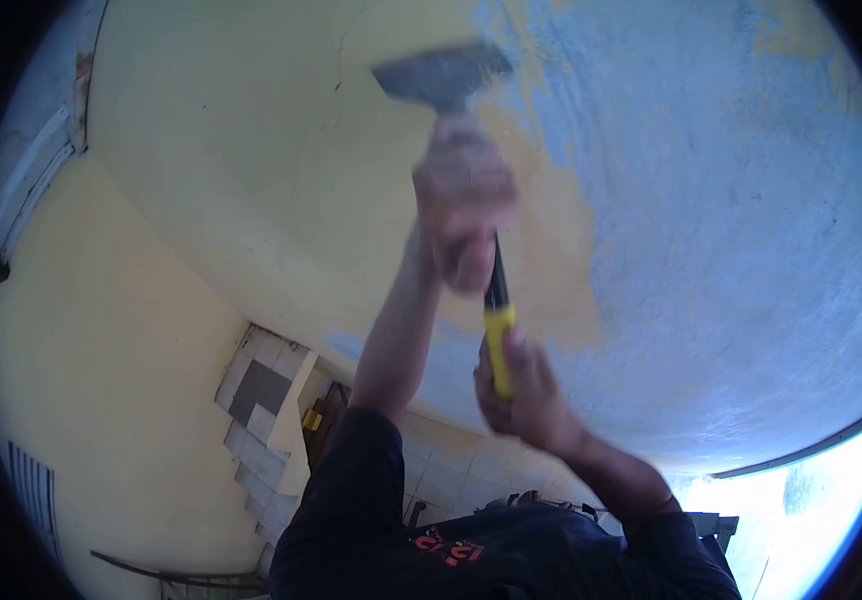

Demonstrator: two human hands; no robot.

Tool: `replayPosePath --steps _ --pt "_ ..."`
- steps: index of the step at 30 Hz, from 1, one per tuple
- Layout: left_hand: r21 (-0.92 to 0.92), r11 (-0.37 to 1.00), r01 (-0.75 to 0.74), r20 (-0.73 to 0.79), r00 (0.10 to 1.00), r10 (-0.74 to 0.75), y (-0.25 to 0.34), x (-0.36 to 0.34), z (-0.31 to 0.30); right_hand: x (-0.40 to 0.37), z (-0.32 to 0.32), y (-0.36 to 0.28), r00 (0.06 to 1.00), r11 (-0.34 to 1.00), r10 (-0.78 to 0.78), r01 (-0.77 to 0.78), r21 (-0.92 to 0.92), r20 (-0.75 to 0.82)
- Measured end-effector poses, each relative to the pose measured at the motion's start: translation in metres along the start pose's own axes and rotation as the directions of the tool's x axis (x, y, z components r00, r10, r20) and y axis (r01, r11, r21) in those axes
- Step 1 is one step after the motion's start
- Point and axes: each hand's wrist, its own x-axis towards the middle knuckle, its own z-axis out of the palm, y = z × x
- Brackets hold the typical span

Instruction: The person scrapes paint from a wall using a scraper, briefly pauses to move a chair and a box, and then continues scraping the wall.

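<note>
Head view, both hands in play! My left hand (466,200) wraps the upper shaft of the wide grey metal scraper (439,78), its blade blurred near twelve o'clock. My right hand (541,400) grips its yellow-and-black handle (500,335), towards five. On the wall, the mottled blue surface (701,200) spreads from one to four o'clock: largely bared, I'd judge. Tan patches (551,260) fringe it, and pale yellow coating (241,120) spans ten to twelve, plenty left there.

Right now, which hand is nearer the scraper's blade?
The left hand, wrapped around the scraper just below its blade. The right hand is farther off, on the yellow grip.
</note>
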Motion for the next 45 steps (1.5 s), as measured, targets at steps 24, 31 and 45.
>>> replayPosePath --steps 24,31,45 --pt "-0.092 0.986 0.138 0.092 0.987 -0.129 0.04 -0.033 0.023 -0.037 -0.005 0.034 0.986 0.997 0.055 -0.047 0.057 -0.159" --pt "-0.033 0.999 0.023 0.031 0.999 -0.022 0.009 -0.002 0.011 -0.01 -0.003 0.005 0.997 1.0 0.011 -0.011 -0.001 -0.071" --pt "-0.179 0.981 0.068 0.09 0.995 -0.053 0.038 -0.026 0.022 -0.042 0.007 0.031 0.983 0.995 0.0 0.019 0.102 -0.183"
